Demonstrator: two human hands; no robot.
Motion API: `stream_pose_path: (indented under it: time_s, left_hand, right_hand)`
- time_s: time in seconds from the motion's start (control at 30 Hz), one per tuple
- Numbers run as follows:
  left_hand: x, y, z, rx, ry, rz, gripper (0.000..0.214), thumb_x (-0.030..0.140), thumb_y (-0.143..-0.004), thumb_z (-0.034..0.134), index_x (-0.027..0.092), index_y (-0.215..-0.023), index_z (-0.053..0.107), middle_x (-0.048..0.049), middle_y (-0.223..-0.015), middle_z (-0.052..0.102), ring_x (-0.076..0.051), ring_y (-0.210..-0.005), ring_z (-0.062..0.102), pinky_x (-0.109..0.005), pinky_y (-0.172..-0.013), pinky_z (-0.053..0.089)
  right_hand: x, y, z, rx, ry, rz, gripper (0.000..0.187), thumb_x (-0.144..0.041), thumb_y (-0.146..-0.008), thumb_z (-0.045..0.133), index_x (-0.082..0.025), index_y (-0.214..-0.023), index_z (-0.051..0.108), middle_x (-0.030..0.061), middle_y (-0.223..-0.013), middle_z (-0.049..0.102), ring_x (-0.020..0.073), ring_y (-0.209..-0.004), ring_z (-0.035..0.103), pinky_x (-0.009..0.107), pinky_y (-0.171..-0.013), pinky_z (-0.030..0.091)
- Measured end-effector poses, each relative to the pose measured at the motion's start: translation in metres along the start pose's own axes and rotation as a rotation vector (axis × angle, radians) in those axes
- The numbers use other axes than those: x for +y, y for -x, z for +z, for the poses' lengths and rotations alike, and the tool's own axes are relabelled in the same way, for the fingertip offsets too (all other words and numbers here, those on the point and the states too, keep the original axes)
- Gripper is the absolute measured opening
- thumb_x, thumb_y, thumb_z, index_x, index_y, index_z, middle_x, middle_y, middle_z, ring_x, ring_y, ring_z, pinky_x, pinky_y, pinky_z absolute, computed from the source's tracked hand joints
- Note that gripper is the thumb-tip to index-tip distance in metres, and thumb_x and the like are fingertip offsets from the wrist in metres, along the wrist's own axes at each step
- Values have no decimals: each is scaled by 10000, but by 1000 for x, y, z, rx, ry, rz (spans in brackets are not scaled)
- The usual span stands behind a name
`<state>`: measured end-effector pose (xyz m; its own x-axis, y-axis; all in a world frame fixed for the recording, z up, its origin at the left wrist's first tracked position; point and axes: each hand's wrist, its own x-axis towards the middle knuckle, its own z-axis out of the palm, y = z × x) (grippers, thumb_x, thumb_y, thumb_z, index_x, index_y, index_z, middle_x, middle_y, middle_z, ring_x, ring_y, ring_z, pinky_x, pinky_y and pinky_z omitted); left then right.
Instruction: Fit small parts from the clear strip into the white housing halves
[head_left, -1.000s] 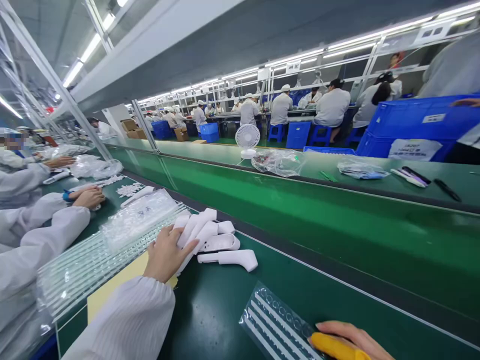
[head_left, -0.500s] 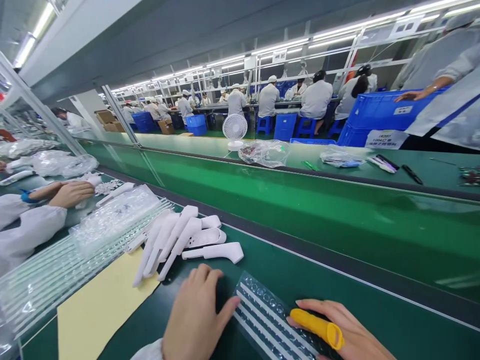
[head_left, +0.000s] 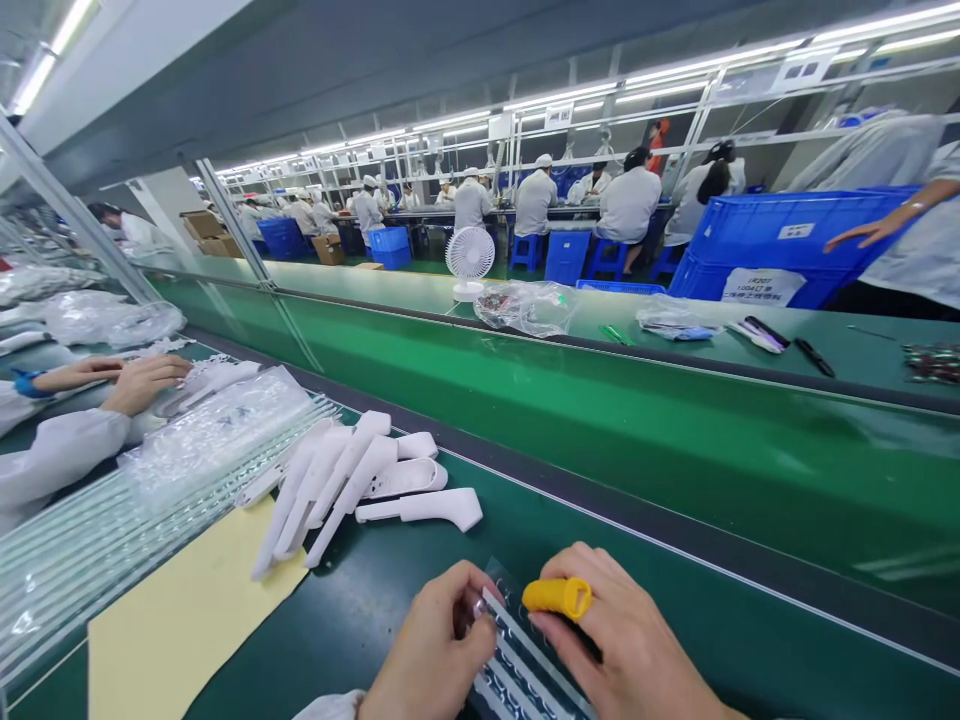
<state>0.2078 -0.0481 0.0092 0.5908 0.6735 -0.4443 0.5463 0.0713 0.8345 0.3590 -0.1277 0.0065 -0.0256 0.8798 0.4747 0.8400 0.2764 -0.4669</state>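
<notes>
Near centre on the worktop (head_left: 352,620) | left hand (head_left: 431,642): seems to pinch the sheet (head_left: 516,662) at its far-left edge; right hand (head_left: 619,632): fingers bent over its right side, grip cannot be told | sheet: between both hands, likely light, bendy, slick; hold by edges | white parts (head_left: 358,490): farther left, piled | right fingertips hidden, sheet's near end cut off

Reads "R207" and "1004订单" on white paper label (head_left: 763,287) across lower blue plastic crate (head_left: 699,274), upper right of frame; otherwise too blurred.
</notes>
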Motion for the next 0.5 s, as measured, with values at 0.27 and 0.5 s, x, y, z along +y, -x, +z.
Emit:
stream_pose_path:
  time_s: [0.27,0.5]
  left_hand:
    - [-4,0,4,19,50,52,337,462,-711,399,155,-793,513,5,-653,435,-121,-540,413,-226,-439,337]
    - [-6,3,-1,77,-164,237,185,187,-706,444,127,-766,609,-36,-687,503,-149,-661,484,-252,-636,379]
  right_hand:
    - [3,-2,21,104,4,3,150,-143,-820,438,-184,-785,578,15,-673,614,140,-592,537,268,-530,429]
    - [-1,-6,21,87,22,0,248,-165,-832,384,-211,-661,559,-2,-591,602,133,-540,557,250,-493,449]
